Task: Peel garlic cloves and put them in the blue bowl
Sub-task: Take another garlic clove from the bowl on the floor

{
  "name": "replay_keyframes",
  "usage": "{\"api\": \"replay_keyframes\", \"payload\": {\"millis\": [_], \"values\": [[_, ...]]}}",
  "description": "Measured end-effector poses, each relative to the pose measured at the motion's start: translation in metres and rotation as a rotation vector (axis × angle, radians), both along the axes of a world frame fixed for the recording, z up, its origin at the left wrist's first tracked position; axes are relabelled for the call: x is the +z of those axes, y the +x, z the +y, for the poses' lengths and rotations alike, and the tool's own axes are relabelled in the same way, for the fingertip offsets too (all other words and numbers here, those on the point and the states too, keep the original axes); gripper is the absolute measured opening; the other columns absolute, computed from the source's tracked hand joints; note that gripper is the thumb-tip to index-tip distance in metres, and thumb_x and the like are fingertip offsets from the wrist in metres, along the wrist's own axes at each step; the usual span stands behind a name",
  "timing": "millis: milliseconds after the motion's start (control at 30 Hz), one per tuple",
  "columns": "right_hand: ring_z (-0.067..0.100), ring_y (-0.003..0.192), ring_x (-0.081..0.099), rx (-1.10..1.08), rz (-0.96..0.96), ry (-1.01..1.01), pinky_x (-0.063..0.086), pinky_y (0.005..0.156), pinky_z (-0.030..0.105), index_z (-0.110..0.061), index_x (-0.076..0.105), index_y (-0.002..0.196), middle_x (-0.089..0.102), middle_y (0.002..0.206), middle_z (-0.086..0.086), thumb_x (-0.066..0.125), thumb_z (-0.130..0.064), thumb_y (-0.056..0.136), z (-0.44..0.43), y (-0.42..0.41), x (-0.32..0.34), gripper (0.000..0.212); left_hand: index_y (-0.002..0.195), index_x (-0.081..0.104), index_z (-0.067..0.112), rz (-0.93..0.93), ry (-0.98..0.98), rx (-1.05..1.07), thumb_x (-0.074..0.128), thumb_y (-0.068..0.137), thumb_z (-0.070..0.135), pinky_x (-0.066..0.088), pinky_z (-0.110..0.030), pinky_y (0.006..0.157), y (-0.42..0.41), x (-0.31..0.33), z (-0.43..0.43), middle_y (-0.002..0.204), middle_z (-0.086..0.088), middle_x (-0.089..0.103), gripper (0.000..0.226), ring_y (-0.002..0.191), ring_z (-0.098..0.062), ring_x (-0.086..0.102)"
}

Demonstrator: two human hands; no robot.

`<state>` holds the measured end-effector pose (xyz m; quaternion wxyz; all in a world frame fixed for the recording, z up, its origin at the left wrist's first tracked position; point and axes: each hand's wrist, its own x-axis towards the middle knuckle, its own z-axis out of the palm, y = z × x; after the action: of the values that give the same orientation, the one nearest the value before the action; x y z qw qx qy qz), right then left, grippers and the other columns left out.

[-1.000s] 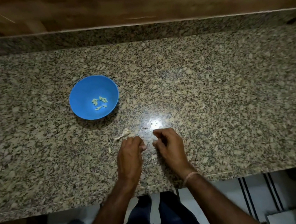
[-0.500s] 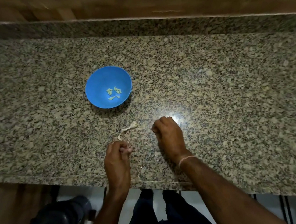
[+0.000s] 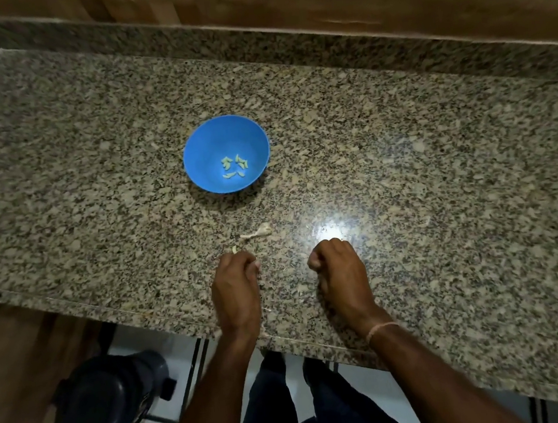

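Note:
A blue bowl (image 3: 202, 150) stands on the granite counter (image 3: 439, 177), with several peeled garlic cloves (image 3: 235, 166) in its bottom. Nearer to me lie a pale garlic piece with a stalk (image 3: 258, 230) and a tiny bit of garlic (image 3: 234, 249). My left hand (image 3: 235, 284) rests just behind that bit, its fingers curled and pinching something small and pale at the tips, seemingly a garlic clove. My right hand (image 3: 340, 267) sits a hand's width to the right, curled into a fist on the counter. What is inside that fist is hidden.
The counter's front edge (image 3: 179, 320) runs just behind my wrists. A raised granite ledge and wooden wall (image 3: 352, 3) close the back. A dark round object (image 3: 108, 401) stands on the floor at lower left. Lamp glare (image 3: 331, 230) shines by my right hand.
My hands were together a second ago and have drawn apart. My left hand slid left and back toward the front edge. The view has swung, so the bowl appears further right.

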<state>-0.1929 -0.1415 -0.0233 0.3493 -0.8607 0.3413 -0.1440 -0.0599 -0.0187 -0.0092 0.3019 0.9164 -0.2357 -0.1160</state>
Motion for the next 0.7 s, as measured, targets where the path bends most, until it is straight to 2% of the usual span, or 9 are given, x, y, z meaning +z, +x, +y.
{"api": "replay_keyframes", "payload": {"millis": [100, 167, 233, 333, 433, 500, 567, 633, 700], "values": [[0.019, 0.079, 0.046, -0.055, -0.004, 0.096, 0.036, 0.063, 0.032, -0.021, 0.048, 0.082, 0.054, 0.082, -0.005, 0.048, 0.015, 0.079, 0.004, 0.003, -0.003, 0.036, 0.096, 0.071, 0.013, -0.008, 0.025, -0.024, 0.068, 0.096, 0.007, 0.031, -0.008, 0.062, 0.001, -0.003, 0.000, 0.095, 0.004, 0.059, 0.008, 0.079, -0.013, 0.058], [0.016, 0.079, 0.057, -0.141, -0.054, 0.303, 0.045, 0.064, 0.025, -0.017, 0.056, 0.083, 0.062, 0.082, -0.003, 0.053, 0.005, 0.096, 0.008, 0.012, 0.003, 0.026, 0.093, 0.070, 0.016, 0.007, -0.022, -0.020, 0.064, 0.098, 0.007, 0.037, -0.007, 0.065, 0.000, -0.003, 0.005, 0.096, 0.005, 0.062, 0.012, 0.084, -0.012, 0.060], [0.011, 0.079, 0.062, -0.200, -0.103, 0.591, 0.050, 0.066, 0.015, -0.014, 0.062, 0.088, 0.068, 0.086, 0.000, 0.056, -0.004, 0.103, 0.015, 0.027, 0.014, 0.018, 0.094, 0.070, 0.020, 0.060, -0.115, 0.033, 0.063, 0.099, 0.008, 0.043, -0.005, 0.068, -0.001, 0.001, 0.015, 0.099, 0.007, 0.064, 0.015, 0.086, -0.007, 0.062], [0.010, 0.071, 0.055, -0.140, -0.157, 0.847, 0.048, 0.065, 0.019, -0.011, 0.062, 0.087, 0.060, 0.078, 0.002, 0.054, -0.007, 0.106, 0.038, 0.054, 0.026, 0.021, 0.091, 0.066, 0.027, 0.101, -0.248, 0.157, 0.064, 0.098, 0.007, 0.050, -0.013, 0.066, 0.002, 0.006, 0.040, 0.095, 0.010, 0.064, 0.022, 0.082, -0.002, 0.063], [0.016, 0.062, 0.041, -0.065, -0.180, 1.078, 0.037, 0.059, 0.029, -0.012, 0.058, 0.080, 0.047, 0.070, 0.007, 0.052, -0.010, 0.108, 0.077, 0.085, 0.028, 0.028, 0.089, 0.067, 0.026, 0.129, -0.313, 0.308, 0.067, 0.096, 0.005, 0.058, -0.035, 0.072, 0.015, 0.006, 0.081, 0.091, 0.006, 0.068, 0.022, 0.083, -0.011, 0.067], [0.017, 0.061, 0.040, 0.013, -0.153, 1.188, 0.037, 0.062, 0.031, -0.014, 0.056, 0.075, 0.047, 0.067, 0.007, 0.051, -0.014, 0.109, 0.110, 0.109, 0.032, 0.035, 0.090, 0.068, 0.026, 0.157, -0.358, 0.423, 0.068, 0.097, 0.009, 0.060, -0.038, 0.074, 0.027, 0.004, 0.118, 0.091, 0.003, 0.071, 0.019, 0.083, -0.013, 0.069], [0.019, 0.065, 0.045, 0.097, -0.117, 1.280, 0.044, 0.068, 0.032, -0.016, 0.056, 0.073, 0.051, 0.067, 0.004, 0.051, -0.013, 0.109, 0.151, 0.135, 0.036, 0.037, 0.088, 0.067, 0.032, 0.168, -0.398, 0.541, 0.068, 0.097, 0.009, 0.057, -0.026, 0.076, 0.038, 0.006, 0.161, 0.091, 0.003, 0.072, 0.024, 0.081, -0.005, 0.068], [0.014, 0.065, 0.046, 0.182, -0.057, 1.287, 0.045, 0.068, 0.024, -0.015, 0.054, 0.076, 0.050, 0.068, 0.000, 0.049, -0.009, 0.109, 0.197, 0.157, 0.038, 0.034, 0.085, 0.065, 0.035, 0.138, -0.435, 0.652, 0.067, 0.096, 0.003, 0.048, -0.009, 0.073, 0.046, 0.009, 0.210, 0.088, 0.006, 0.072, 0.033, 0.081, 0.001, 0.066], [0.013, 0.065, 0.046, 0.249, 0.003, 1.269, 0.044, 0.067, 0.024, -0.013, 0.055, 0.080, 0.050, 0.070, 0.001, 0.050, -0.005, 0.108, 0.249, 0.177, 0.038, 0.030, 0.085, 0.066, 0.033, 0.117, -0.474, 0.750, 0.067, 0.095, -0.001, 0.046, -0.005, 0.073, 0.050, 0.009, 0.265, 0.086, 0.011, 0.071, 0.036, 0.080, 0.005, 0.066]]}}
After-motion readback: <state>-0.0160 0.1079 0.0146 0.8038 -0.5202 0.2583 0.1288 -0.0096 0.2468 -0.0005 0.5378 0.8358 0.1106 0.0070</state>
